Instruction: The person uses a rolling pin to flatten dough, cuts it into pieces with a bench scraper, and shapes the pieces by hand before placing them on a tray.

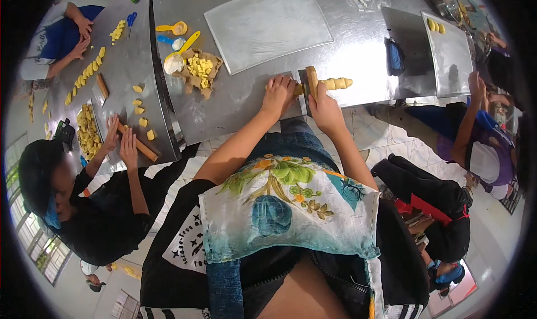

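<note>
At the near edge of the metal table, my left hand [278, 95] is closed over a yellow dough roll, whose ends just show beside the fingers. My right hand [326, 111] grips the wooden handle of a dough scraper [311, 79]. Its metal blade stands on edge between my hands, right against the dough. To the right of the blade lies a length of dough roll [337, 84] with notches along it. Left of my hands, yellow butter cubes [200, 67] sit on torn brown paper, with a yellow scoop of white powder [174, 63] beside them.
A clear plastic sheet [268, 28] covers the table's middle. Blue and yellow measuring spoons [170, 42] lie at left. A dark blue pouch [395, 56] is at right. At the left table a person rolls a wooden stick [137, 142] near dough pieces; other people stand right.
</note>
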A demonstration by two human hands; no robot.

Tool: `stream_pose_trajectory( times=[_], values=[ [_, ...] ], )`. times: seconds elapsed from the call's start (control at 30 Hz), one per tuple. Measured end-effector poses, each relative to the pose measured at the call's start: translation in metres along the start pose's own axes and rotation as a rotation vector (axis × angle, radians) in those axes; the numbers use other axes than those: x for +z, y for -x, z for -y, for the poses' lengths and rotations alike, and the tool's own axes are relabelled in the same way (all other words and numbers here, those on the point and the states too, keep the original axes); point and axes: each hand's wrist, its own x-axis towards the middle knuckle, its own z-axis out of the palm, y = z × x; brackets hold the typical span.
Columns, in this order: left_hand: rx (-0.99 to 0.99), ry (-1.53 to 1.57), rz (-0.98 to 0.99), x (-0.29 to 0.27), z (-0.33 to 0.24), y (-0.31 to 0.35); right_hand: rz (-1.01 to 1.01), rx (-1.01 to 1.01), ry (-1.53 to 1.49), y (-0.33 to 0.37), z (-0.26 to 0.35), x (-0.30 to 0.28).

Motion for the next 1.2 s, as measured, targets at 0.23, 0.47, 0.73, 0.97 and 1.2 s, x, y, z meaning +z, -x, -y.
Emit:
stream_pose_trajectory(
  times=[0.23,0.47,0.73,0.97,1.2],
  values=[
    [-0.018,-0.003,-0.015,-0.001,0.0,0.001,0.048,0.032,0.074,-0.004,0.003,0.001],
    [-0.04,0.057,-0.075,-0.002,-0.001,-0.002,0.029,0.049,0.045,-0.024,-0.004,0.012],
    [-0.016,-0.02,0.025,-0.003,0.001,-0.004,0.043,0.02,0.086,-0.01,-0.004,0.015],
    [0.003,0.012,-0.001,-0.006,0.002,-0.003,0.017,0.029,0.041,-0.025,0.01,0.009],
    [-0.004,0.033,0.028,-0.001,0.001,-0.002,-0.03,0.072,-0.104,0.02,-0.027,-0.021]
  ],
)
